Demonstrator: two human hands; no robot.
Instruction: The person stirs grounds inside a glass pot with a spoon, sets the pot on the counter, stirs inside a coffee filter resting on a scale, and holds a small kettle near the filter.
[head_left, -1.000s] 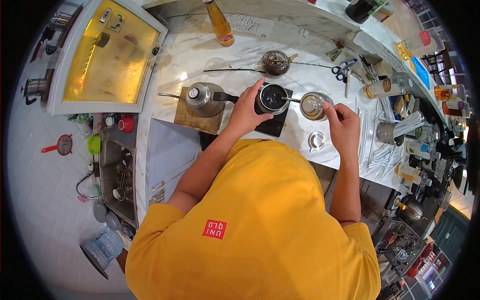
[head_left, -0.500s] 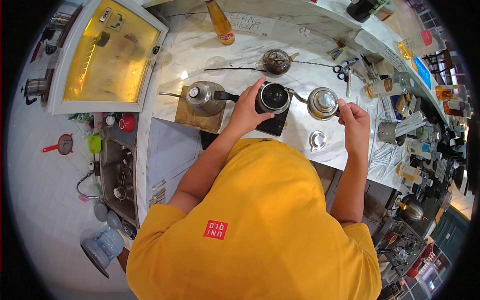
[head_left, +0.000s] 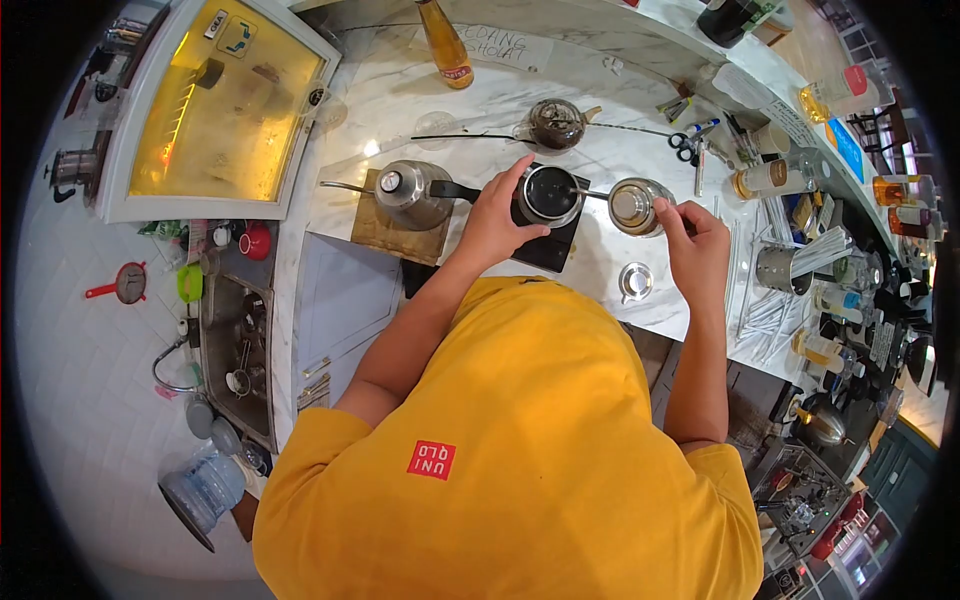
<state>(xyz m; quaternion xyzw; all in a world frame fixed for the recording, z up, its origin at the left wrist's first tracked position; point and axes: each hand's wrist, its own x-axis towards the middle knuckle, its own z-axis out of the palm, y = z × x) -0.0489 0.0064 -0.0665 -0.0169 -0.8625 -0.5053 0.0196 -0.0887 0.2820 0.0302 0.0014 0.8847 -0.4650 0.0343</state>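
Observation:
My left hand (head_left: 493,216) is closed around the near side of a round metal-rimmed vessel (head_left: 549,192), dark inside, standing on a black flat slab (head_left: 548,254) that looks like a scale. Thumb and fingers of my right hand (head_left: 697,243) pinch the handle side of a small steel long-spouted pot (head_left: 637,208). This pot is tilted, its thin spout reaching over the vessel's rim; whether liquid flows is too small to tell. Left of my left hand a steel gooseneck kettle (head_left: 408,196) rests on a wooden board (head_left: 370,238). Below the pot lies a small round metal lid-like piece (head_left: 635,282).
Behind the vessel stands a glass teapot (head_left: 556,124) with dark contents. An amber bottle (head_left: 444,45) is farther back. Scissors (head_left: 684,146), a metal cup of straws (head_left: 781,268) and jars crowd the right edge. At left are a sink (head_left: 238,350) and a glass-fronted cabinet (head_left: 222,105).
My right hand has tipped the small pot and moved it slightly left, bringing its spout over the vessel. The left hand stays in place on the vessel.

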